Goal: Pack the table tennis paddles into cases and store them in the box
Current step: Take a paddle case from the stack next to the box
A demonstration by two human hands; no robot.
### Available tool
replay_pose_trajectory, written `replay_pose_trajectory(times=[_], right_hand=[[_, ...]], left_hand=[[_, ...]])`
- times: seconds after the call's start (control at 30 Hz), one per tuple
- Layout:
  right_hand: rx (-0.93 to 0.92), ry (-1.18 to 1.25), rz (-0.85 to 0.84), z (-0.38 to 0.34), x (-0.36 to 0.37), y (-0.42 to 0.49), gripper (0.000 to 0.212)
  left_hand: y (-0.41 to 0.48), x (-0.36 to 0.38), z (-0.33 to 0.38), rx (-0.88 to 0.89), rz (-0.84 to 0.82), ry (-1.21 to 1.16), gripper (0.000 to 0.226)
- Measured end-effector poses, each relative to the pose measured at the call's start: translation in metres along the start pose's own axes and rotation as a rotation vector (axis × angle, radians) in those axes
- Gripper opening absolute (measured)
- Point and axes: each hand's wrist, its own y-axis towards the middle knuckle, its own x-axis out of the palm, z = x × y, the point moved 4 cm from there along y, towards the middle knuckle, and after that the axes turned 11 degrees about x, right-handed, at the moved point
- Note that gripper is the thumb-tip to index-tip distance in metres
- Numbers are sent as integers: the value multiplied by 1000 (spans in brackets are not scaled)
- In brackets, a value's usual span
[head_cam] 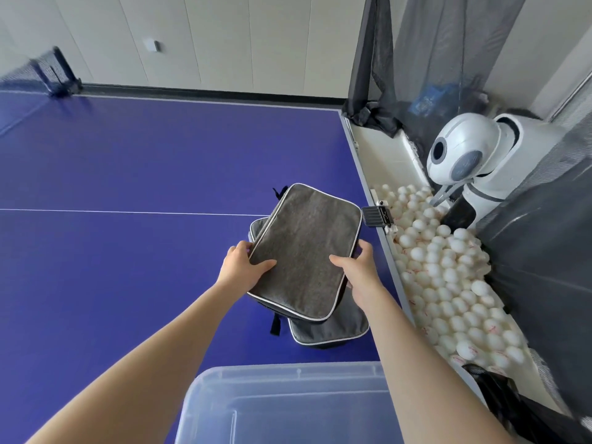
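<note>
A grey rectangular paddle case (304,248) with silver piping is held tilted above the blue table (128,161), zipped closed. My left hand (243,264) grips its left edge with the thumb on top. My right hand (358,267) grips its right edge the same way. A second grey case (333,325) lies flat on the table under it, mostly covered. A clear plastic box (288,405) stands at the near edge, open and with nothing visible inside. No bare paddle is in sight.
Right of the table's edge, a trough holds several white balls (448,283) below a white ball-feeding robot (474,158) and dark netting (544,251). A small black clip (377,216) sits on the table edge. The table net (48,72) is at the far left.
</note>
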Motion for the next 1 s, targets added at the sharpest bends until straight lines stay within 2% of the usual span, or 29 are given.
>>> replay_pose_trajectory(times=[0.27, 0.5, 0.6, 0.77, 1.0], right_hand=[[-125, 72, -164, -42, 75, -63, 72], [-206, 62, -362, -43, 166, -140, 68], [-250, 4, -436, -25, 213, -184, 63], [-281, -80, -538, 25, 294, -266, 62], [-258, -111, -626, 117, 389, -386, 63]], left_hand=[[-49, -96, -6, 15, 228, -144, 58], [-126, -189, -55, -32, 419, -298, 55], [-172, -228, -93, -41, 496, -362, 48], [-256, -282, -173, -79, 592, -415, 51], [-376, -358, -286, -121, 611, -512, 42]])
